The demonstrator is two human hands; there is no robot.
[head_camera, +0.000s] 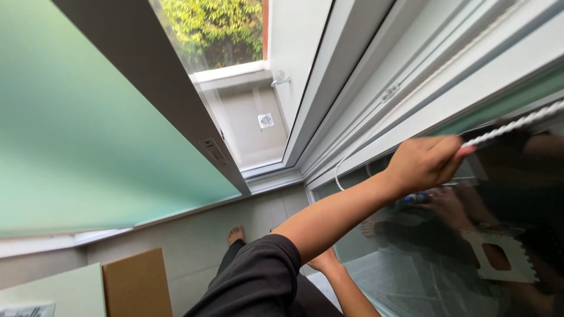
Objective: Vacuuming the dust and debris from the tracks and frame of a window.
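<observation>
Against the dark glass pane (pixel 446 276) at lower right, the left hand (pixel 424 162) is closed in a fist around a white twisted cord (pixel 512 125), which runs from the fingers up and to the right until the picture's edge cuts it off. A thin white loop of cord (pixel 339 176) hangs below the wrist, along the pane's edge. White window frame rails (pixel 411 76) run diagonally just above the hand, close to the knuckles, so there is little room on that side; below the forearm the space opens toward the tiled floor (pixel 200 240). The right hand (pixel 324 259) is mostly hidden behind the left arm and its black sleeve (pixel 252 282); only its wrist and forearm show, so whether it is spread or closed cannot be told. A bare foot (pixel 235 234) stands on the floor beyond the sleeve. The pane mirrors the hand and arm, and in that reflection sits a pale, notched square shape (pixel 499 258) that is hard to make out. At left a large frosted green panel (pixel 88 117) fills the view up to a grey edge strip (pixel 176 100), and a brown cardboard box (pixel 138 285) is cut off at the bottom edge. Beyond the open window, green foliage (pixel 211 29) shows.
</observation>
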